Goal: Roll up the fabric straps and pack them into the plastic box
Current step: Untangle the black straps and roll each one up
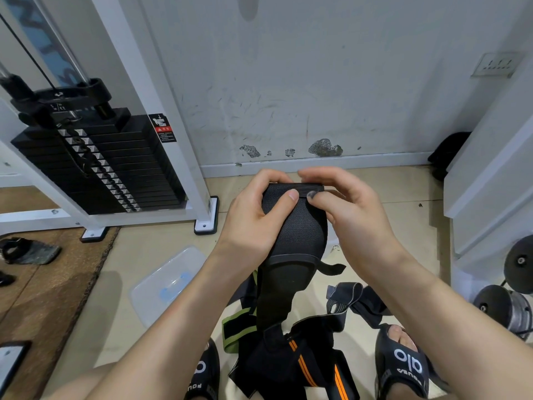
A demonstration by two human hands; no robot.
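Standing over the pile, your feet in black slides (403,368) bracket loose fabric straps (291,356) on the floor: an orange-striped one, a green-edged one (238,327), a grey patterned one (343,297) to the right. Black mesh strap (294,232) is held up above the pile, its tail hanging down into it. Your left hand (253,220) grips the strap's left side, thumb pressed across the front near the top edge. Your right hand (346,209) pinches the top right corner, thumb on the dark band, fingers curled behind. Top end looks folded over; can't tell how many turns. Clear plastic lid (167,281) with a blue latch lies flat on the floor left of your forearms, apart from the straps. Box body itself: can't make it out. Brown mat (43,284) further left with a dark item (28,251) on it. Dumbbell ends (507,307) at right. Behind: weight stack (98,163) in a white frame, scuffed white wall (288,96) with a socket (496,64).
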